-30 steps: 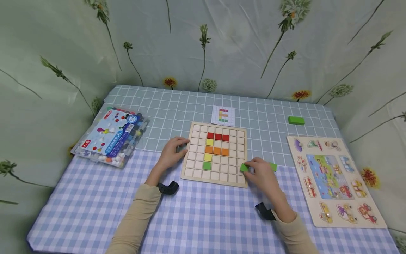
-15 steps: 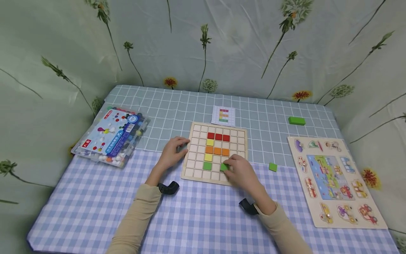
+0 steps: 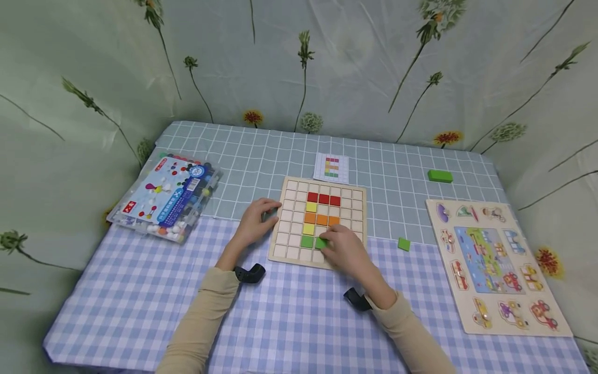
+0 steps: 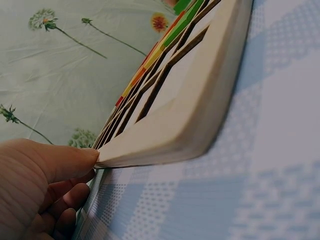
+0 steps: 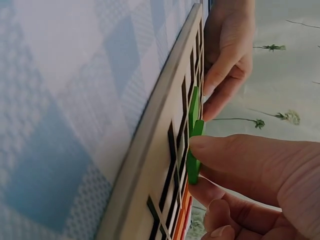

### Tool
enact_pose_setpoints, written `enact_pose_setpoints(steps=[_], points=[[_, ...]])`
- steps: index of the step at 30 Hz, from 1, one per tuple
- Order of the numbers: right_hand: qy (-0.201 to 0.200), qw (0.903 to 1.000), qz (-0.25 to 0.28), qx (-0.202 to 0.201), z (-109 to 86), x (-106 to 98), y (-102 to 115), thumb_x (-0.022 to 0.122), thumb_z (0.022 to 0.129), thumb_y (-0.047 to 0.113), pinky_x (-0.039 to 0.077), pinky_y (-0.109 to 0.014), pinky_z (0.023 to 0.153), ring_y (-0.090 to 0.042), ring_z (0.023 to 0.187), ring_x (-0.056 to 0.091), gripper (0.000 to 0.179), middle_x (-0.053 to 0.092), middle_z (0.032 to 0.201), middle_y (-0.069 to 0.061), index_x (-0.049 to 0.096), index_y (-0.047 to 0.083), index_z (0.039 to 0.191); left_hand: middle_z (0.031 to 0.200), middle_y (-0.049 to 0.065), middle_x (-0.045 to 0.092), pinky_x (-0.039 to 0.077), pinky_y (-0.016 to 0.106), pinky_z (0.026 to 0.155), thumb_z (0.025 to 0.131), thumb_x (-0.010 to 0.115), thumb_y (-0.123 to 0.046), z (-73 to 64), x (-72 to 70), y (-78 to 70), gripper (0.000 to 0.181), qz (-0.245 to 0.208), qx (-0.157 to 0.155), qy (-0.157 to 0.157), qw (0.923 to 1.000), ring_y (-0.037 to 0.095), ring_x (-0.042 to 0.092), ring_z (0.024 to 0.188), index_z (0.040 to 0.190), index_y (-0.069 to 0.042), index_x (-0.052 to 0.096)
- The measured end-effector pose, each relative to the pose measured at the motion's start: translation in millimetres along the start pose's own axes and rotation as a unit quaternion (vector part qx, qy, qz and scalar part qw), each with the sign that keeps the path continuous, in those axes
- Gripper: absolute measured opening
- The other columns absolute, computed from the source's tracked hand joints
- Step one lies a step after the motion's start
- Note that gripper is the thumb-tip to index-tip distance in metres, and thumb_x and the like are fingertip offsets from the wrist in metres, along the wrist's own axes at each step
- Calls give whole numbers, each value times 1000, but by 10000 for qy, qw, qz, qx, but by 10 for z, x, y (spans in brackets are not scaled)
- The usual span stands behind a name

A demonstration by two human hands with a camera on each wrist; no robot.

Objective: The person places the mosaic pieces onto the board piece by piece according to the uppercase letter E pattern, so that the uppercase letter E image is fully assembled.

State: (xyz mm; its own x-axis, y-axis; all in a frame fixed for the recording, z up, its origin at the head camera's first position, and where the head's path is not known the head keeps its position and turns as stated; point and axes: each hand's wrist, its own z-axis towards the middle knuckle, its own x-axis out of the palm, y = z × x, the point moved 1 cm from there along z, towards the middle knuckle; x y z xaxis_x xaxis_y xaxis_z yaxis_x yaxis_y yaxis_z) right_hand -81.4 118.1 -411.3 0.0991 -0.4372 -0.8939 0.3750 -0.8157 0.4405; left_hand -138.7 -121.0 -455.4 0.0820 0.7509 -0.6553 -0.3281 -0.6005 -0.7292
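Observation:
My right hand (image 3: 346, 250) pinches a green square tile (image 3: 320, 243) between thumb and fingertips, over the wooden grid board (image 3: 286, 253). In the right wrist view the pinched tile (image 5: 195, 155) is tilted, right beside another green tile (image 5: 193, 110) in the grid. My left hand (image 3: 254, 222) rests at the board's left edge, thumb and fingertips touching the frame; in the left wrist view the thumb (image 4: 75, 159) lies against the edge and the other fingers are loosely bent. Red tiles (image 3: 324, 198), yellow tiles (image 3: 309, 229) and orange tiles (image 3: 322, 219) sit in the board's cells.
A pattern card (image 3: 331, 167) lies behind the board. To the right are a loose green tile (image 3: 404, 244), a green block (image 3: 440, 176) and a wooden picture puzzle (image 3: 460, 306). At left stands a clear case (image 3: 163, 195) of coloured balls.
My right hand has carried the green tile leftward from the board's right edge to the cell beside the lower-left green tile. The left hand stays at the board's edge.

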Motion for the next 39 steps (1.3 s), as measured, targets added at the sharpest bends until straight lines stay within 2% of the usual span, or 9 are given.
enact_pose_setpoints(steps=[6,18,27,36,39], points=[[112,9998,-130,-100,16,23,14,68,72,1,52,-32,73,-19,80,59,22,66,87,-7,74,3,93,115,17,62,43,42,78,85,66,-8,4,5,-14,34,79,38,-18,10000,28,56,93,118,-1,63],[153,9997,-183,102,17,38,-18,69,73,2,51,-34,73,-19,81,58,22,65,89,-8,74,2,95,114,17,62,43,40,77,85,65,-8,29,23,8,33,41,64,-34,10000,28,56,92,117,-1,64],[-37,9997,-208,128,-82,-31,-126,70,75,5,52,-36,76,-21,84,60,20,64,91,-9,74,1,94,115,17,62,44,42,81,85,65,-9,17,25,20,34,-14,34,-7,10000,28,56,94,118,-1,63],[-443,9980,30,449,-193,-192,-354,68,77,3,52,-41,78,-27,90,64,17,66,96,-11,73,0,93,117,16,61,44,41,80,86,65,-9,16,7,14,32,-35,-105,23,9999,28,56,95,118,-2,64],[-519,9966,-28,642,-234,-255,-444,69,77,4,51,-40,73,-25,83,62,20,66,98,-13,72,-1,96,117,16,61,44,41,79,86,65,-9,14,8,14,32,-17,-107,20,9999,27,56,94,117,-2,64]])
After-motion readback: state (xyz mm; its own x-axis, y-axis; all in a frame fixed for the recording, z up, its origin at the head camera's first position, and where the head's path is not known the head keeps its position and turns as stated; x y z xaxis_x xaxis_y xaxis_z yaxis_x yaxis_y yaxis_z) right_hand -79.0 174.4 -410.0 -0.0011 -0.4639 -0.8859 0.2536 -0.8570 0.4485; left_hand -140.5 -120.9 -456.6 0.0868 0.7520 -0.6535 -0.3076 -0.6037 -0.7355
